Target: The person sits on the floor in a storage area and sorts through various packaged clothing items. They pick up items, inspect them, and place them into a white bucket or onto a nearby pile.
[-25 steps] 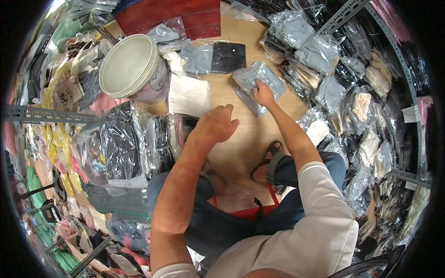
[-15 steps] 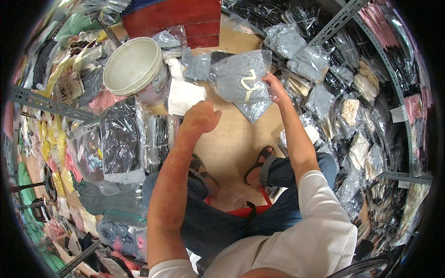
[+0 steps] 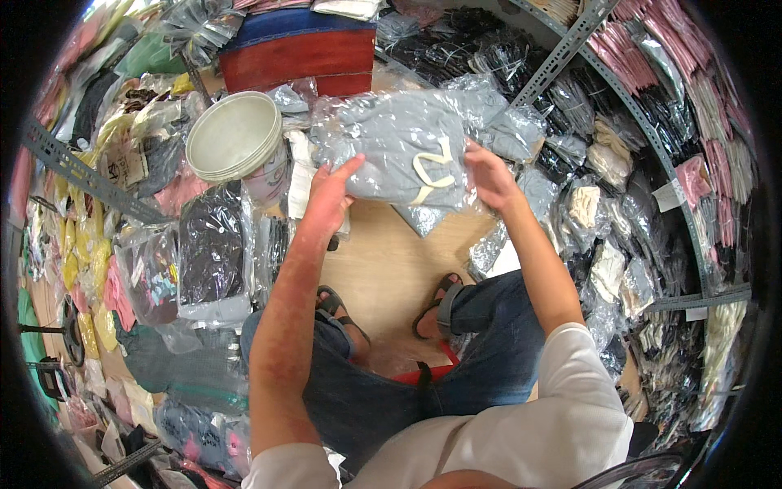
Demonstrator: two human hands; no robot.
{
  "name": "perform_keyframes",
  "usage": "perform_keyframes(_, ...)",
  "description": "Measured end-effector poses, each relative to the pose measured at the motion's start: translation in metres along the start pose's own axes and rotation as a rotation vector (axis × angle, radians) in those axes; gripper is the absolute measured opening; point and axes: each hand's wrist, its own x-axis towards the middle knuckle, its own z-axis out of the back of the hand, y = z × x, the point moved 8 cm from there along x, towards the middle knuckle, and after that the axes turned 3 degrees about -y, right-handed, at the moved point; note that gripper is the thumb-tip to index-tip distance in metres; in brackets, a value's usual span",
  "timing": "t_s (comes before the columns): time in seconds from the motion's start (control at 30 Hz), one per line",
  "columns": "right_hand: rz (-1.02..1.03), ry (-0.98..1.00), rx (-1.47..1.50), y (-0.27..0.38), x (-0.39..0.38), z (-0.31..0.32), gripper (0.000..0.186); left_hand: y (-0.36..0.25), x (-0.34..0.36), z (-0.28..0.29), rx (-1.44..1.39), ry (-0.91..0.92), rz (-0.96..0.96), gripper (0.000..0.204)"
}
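Observation:
A folded grey garment in a clear plastic bag point(image 3: 383, 147), with a cream printed shape on it, is held up in front of me. My left hand point(image 3: 339, 187) grips its lower left corner, thumb along the front. My right hand point(image 3: 490, 175) grips its right edge. Beneath it another grey bagged item point(image 3: 418, 220) shows on the wooden floor. A white folded item point(image 3: 298, 183) lies just beside my left hand, partly hidden.
Stacked white buckets point(image 3: 232, 138) stand at upper left. A red and blue box point(image 3: 297, 57) is at the back. Metal racks point(image 3: 560, 53) and heaps of bagged garments point(image 3: 611, 212) surround me on both sides. My sandalled feet point(image 3: 436, 306) rest on the floor point(image 3: 383, 261).
The grey bag has been lifted off the floor pile and raised. My left hand has moved onto it, so both hands now hold it. The view has shifted slightly.

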Motion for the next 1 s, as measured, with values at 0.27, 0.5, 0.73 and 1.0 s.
perform_keyframes(0.27,-0.2,-0.265,-0.575,-0.044,-0.026,0.024,0.062,0.042,-0.018,-0.014,0.896,-0.111,-0.104,0.076)
perform_keyframes(0.5,-0.272,-0.308,-0.776,-0.067,-0.005,0.127,0.062,0.067,-0.032,-0.04,1.663,0.169,0.172,0.072)
perform_keyframes(0.73,-0.274,-0.208,-1.192,-0.105,-0.003,0.168,0.055,0.103,-0.034,-0.047,1.732,0.428,0.102,0.055)
perform_keyframes(1.0,-0.174,-0.118,-1.304,-0.063,0.062,0.203,0.078,0.109,-0.058,-0.079,1.73,0.542,0.091,0.037)
